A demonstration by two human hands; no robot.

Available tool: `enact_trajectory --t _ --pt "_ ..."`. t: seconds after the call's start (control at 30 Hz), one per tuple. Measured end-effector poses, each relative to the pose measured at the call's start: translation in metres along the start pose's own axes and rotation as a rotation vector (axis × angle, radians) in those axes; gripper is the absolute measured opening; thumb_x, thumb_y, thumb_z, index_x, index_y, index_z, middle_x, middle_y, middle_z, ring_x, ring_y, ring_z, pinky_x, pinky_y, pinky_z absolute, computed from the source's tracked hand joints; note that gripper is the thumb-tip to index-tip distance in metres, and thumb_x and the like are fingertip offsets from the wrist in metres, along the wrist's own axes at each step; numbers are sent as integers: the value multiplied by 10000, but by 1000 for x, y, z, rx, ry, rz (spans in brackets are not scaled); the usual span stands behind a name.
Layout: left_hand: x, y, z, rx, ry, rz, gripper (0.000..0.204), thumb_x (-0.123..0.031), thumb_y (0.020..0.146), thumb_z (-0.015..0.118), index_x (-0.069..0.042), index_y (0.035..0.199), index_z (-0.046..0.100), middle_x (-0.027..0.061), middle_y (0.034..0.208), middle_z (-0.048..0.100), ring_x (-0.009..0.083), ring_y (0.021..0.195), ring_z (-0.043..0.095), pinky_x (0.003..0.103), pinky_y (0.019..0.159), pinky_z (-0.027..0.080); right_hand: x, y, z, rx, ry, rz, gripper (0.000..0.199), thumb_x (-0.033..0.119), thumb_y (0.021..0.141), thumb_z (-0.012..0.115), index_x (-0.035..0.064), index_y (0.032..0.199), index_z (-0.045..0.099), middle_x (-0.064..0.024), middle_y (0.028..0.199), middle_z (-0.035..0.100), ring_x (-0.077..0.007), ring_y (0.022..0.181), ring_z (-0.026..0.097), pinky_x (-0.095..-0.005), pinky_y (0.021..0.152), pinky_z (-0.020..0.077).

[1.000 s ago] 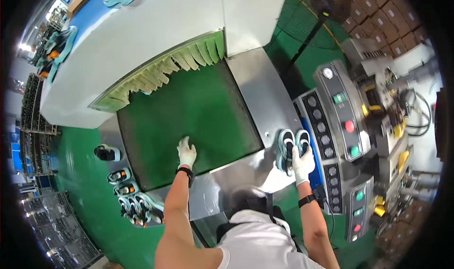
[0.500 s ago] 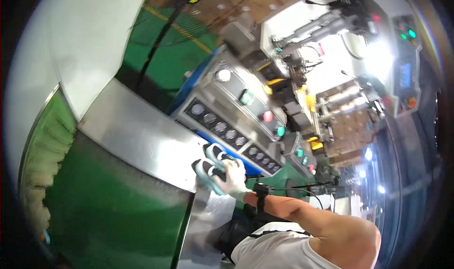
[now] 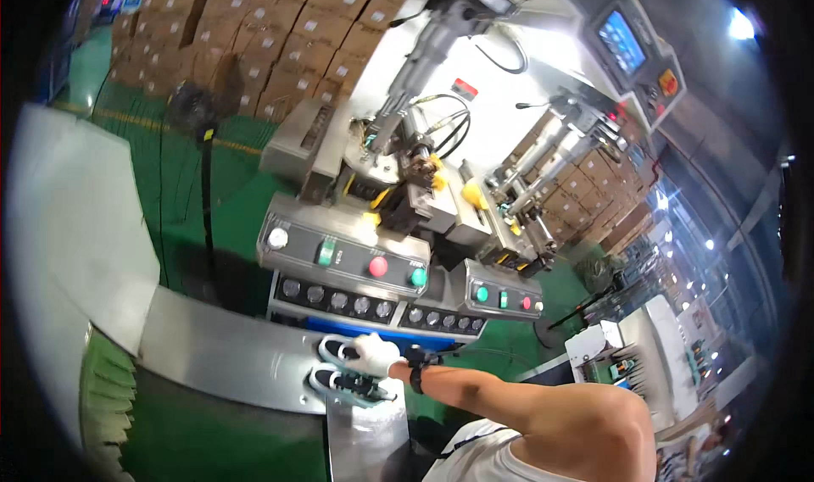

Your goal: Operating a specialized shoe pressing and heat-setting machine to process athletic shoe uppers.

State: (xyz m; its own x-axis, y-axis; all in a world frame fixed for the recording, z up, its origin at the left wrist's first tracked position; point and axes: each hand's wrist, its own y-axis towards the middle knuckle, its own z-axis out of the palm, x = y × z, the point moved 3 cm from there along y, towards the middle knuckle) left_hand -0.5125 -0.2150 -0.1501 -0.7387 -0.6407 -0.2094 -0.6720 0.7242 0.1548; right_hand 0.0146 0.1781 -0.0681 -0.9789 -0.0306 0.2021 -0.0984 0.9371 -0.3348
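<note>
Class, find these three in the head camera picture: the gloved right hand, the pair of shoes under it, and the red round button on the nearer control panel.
right hand [image 3: 376,354], head view, back of the white glove.
pair of shoes [image 3: 339,382], head view, nearer shoe's upper.
red round button [image 3: 378,267], head view, its cap.

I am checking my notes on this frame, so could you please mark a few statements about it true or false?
1. The right hand wears a white glove. True.
2. The right hand rests on a pair of shoes lying on the metal ledge. True.
3. The shoes are bright red. False: they are white and teal with dark parts.
4. The left hand is pressing a button on the control panel. False: the left hand is out of view.
5. Stacked cardboard boxes fill the background. True.
</note>
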Motion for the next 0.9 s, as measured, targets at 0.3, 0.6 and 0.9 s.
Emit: enact_trajectory --t 0.3,0.6,0.9 --pt "-154 -61 7 28 -60 341 420 -417 851 709 -111 1133 655 156 1060 672 380 975 627 480 890 491 -20 -5 -8 107 208 -343 618 429 826 673 -43 1219 600 -272 1159 647 -402 1143 603 -473 939 512" --pt "-587 -55 -155 88 -795 1063 120 -202 889 676 -93 866 723 95 868 652 275 788 680 397 714 534 -36 -158 -143 17 382 -579 493 264 803 753 -1 1175 568 -251 1088 627 -404 977 626 -454 831 504" --pt "-873 -127 -249 138 -1104 1569 324 -3 887 646 14 1209 609 197 1168 636 347 1089 630 384 947 507 -292 -187 -225 -184 1572 -99 470 283 902 726 -45 1228 637 -52 1147 670 -111 998 607 -300 911 499"
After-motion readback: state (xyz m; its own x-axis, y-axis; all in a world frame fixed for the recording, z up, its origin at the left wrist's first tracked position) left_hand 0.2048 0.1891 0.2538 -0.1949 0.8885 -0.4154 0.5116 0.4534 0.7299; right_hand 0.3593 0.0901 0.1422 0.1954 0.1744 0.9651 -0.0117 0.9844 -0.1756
